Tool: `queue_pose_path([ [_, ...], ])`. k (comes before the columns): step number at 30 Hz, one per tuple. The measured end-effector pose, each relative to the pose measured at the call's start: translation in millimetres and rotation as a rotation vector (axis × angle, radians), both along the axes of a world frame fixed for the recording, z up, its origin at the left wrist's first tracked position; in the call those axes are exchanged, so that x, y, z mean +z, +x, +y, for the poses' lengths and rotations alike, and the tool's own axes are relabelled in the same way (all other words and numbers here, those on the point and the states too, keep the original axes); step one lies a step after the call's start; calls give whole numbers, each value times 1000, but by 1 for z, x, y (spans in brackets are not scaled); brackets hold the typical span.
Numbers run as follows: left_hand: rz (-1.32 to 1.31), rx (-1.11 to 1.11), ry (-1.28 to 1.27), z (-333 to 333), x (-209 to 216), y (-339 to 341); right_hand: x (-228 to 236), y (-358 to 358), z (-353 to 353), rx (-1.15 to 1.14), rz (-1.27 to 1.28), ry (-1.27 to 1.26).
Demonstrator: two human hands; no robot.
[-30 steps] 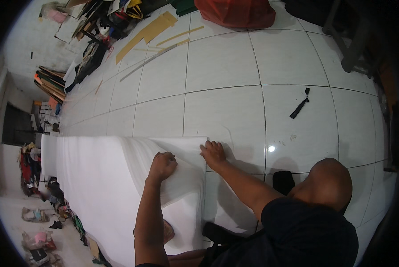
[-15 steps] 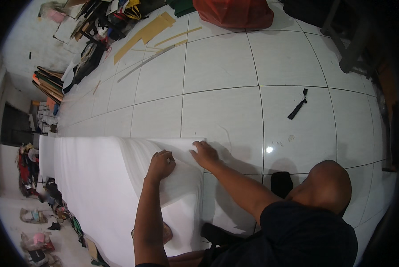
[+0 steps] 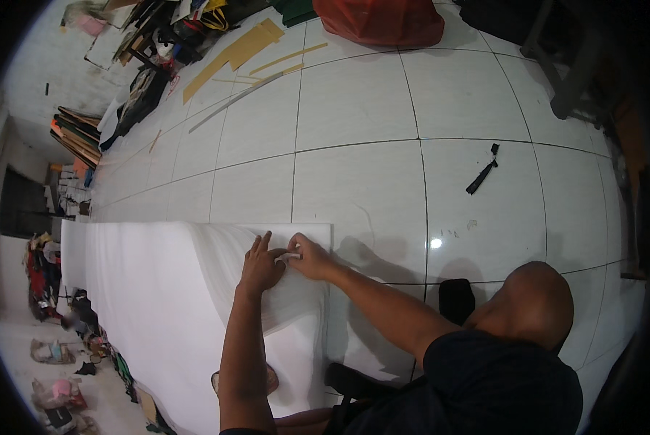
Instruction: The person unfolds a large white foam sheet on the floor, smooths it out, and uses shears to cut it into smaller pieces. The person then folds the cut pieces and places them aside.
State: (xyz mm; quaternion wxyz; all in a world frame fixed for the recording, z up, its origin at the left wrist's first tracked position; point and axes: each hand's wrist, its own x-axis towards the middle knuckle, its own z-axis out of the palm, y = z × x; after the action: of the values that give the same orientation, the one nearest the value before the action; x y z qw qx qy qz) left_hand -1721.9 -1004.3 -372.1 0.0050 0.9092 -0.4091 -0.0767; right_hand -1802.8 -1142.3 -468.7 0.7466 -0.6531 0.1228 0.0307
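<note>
A wide stack of thin, soft white sheets (image 3: 147,290) lies on the tiled floor in front of me. Its upper layers are folded back in curved, overlapping edges near my hands. Pressing on those layers, my left hand (image 3: 262,270) has its fingers spread and its thumb side toward the other hand. My right hand (image 3: 312,259) pinches a bit of white sheet between thumb and fingertips, close beside the left thumb. The pinched edge is small and partly hidden by the fingers. Below, my left forearm crosses over the stack.
A black strip (image 3: 482,176) lies on the tiles at right. Tan board pieces (image 3: 238,58) and a grey strip (image 3: 238,100) rest farther off, near a red bundle (image 3: 379,22). Assorted goods line the left wall. A dark stool or table leg (image 3: 564,87) stands at the far right.
My right hand has moved left from the sheet's far corner to meet my left hand, and its fingers have closed in a pinch. The left hand's fingers have straightened and spread.
</note>
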Motion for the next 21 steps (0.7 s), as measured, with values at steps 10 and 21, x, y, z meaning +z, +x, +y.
queue_pose_path([
  [10, 305, 128, -80, -4, 22, 4, -82, -25, -24, -194, -138, -1129],
  [21, 138, 99, 134, 0, 14, 7, 10, -10, -1, -94, 57, -156],
])
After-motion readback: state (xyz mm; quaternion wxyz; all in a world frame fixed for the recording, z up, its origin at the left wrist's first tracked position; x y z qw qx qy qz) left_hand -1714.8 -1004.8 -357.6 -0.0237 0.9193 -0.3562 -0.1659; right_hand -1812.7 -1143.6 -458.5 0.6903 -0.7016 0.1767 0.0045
